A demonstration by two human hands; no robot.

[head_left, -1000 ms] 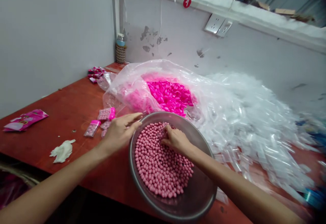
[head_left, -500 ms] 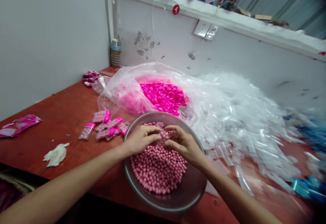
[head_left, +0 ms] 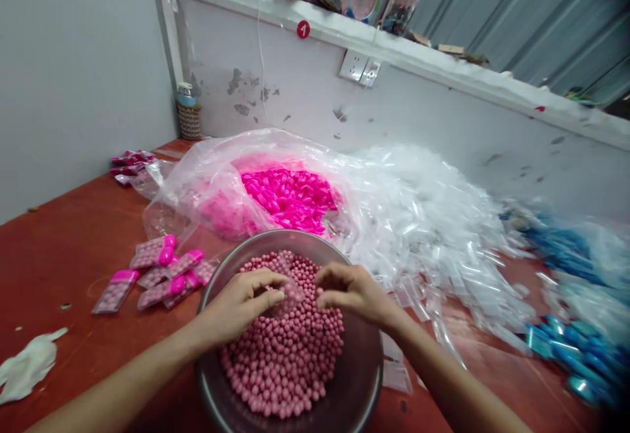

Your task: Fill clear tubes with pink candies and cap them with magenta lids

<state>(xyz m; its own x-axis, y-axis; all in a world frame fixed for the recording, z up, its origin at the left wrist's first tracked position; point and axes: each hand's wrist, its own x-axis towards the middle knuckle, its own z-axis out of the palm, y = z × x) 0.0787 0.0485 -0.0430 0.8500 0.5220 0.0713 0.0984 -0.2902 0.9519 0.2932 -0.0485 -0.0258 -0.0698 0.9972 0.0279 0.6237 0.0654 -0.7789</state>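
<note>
A metal bowl (head_left: pixel 367 354) full of pink beads (head_left: pixel 285 367) stands in front of me. Above the beads my left hand (head_left: pixel 246 302) pinches a small clear plastic container (head_left: pixel 294 296), blurred, with pink showing through it. Facing it from the right, my right hand (head_left: pixel 352 295) hovers over the bowl, thumb and curled fingers apart, with nothing visible between them. Left of the bowl lie several small clear packs with pink caps (head_left: pixel 170 272), filled with pink beads.
Behind the bowl a clear bag holds bright pink caps (head_left: pixel 290 197). A large heap of clear plastic containers (head_left: pixel 418 216) spreads to its right. Blue packs (head_left: pixel 573 348) lie far right, a white crumpled scrap (head_left: pixel 29 364) at left on the red table (head_left: pixel 79 243).
My view has swung right, so things sit further left. My right hand has come away from the clear container, which stays in my left hand.
</note>
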